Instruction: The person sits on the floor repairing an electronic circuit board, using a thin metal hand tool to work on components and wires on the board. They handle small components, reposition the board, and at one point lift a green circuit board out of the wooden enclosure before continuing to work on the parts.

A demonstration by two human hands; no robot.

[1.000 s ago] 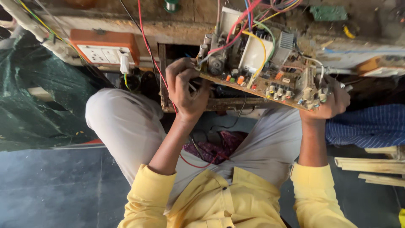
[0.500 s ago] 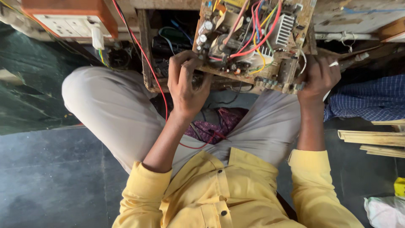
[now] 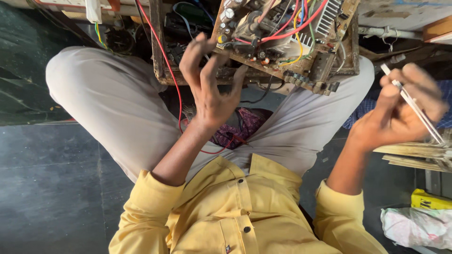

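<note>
A brown circuit board (image 3: 282, 33) crowded with capacitors, a finned heat sink and red, yellow and blue wires rests tilted over my lap. My left hand (image 3: 207, 89) hovers just below its left edge with the fingers spread and curled, holding nothing. Off to the right of the board, my right hand (image 3: 400, 117) is closed around a pair of thin metal tweezers (image 3: 414, 108), which slant down to the right. That hand is blurred.
A wooden frame (image 3: 157, 47) with dark parts lies behind the board. A red wire (image 3: 176, 89) loops down across my grey trousers. Wooden strips (image 3: 414, 157), a yellow packet (image 3: 431, 200) and a white bag (image 3: 416, 226) lie on the dark floor at right.
My right hand let go of the board's right edge and swung out to the right with the tweezers. My left hand came off the board and opened. The view shifted downward.
</note>
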